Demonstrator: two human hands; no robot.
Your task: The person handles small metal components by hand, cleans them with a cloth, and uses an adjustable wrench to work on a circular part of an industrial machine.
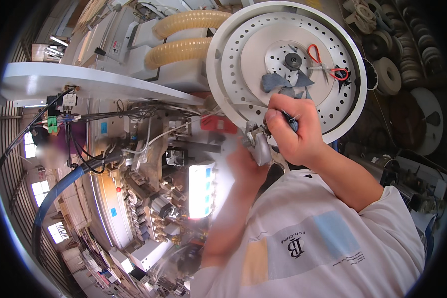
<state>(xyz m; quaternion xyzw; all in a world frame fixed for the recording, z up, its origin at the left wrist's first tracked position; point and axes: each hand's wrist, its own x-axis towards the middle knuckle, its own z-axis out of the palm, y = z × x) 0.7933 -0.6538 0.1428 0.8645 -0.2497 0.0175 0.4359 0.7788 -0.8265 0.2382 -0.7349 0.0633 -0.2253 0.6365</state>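
My right hand (295,129) is closed in a fist around a dark blue-grey scrap (290,121), which looks like cloth; only its edge shows between the fingers. Beside it, my left hand (246,161) is at a rounded metal fitting (260,149). Glare and the fitting hide its fingers, so its grip is unclear. Just beyond both hands lies a large round metal disc with holes and a raised rim (228,104). Torn blue-grey pieces (274,82) and red-handled scissors (324,67) rest on it.
A bright lamp panel (201,191) glows left of my left forearm. Ribbed yellowish hoses (191,25) run behind the disc. Cables (134,115) and machine parts crowd the left, beneath a curved white panel (99,82). Rolls and round discs (386,75) stand at the right.
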